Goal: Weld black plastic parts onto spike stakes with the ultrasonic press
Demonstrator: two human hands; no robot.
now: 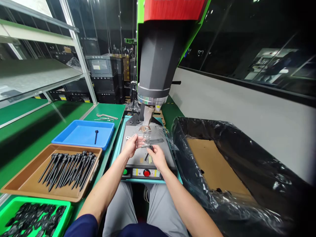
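Both hands meet over the grey base plate (138, 158) of a press machine. My left hand (131, 145) is closed around the left end of a clear plastic sleeve (158, 138). My right hand (156, 156) pinches a black pin-like part (147, 154) at the sleeve's opening. The sleeve stretches right across the plate. Above it hangs the machine's metal horn (147, 115) under a large grey head (158, 62).
On the left stand a brown tray (22, 187) with several black pins, a blue tray (74, 135) holding one pin, and a green bin (7, 210) of small black parts. A cardboard box lined with black plastic (222, 171) stands on the right. Green and red buttons (146, 172) sit at the machine's front.
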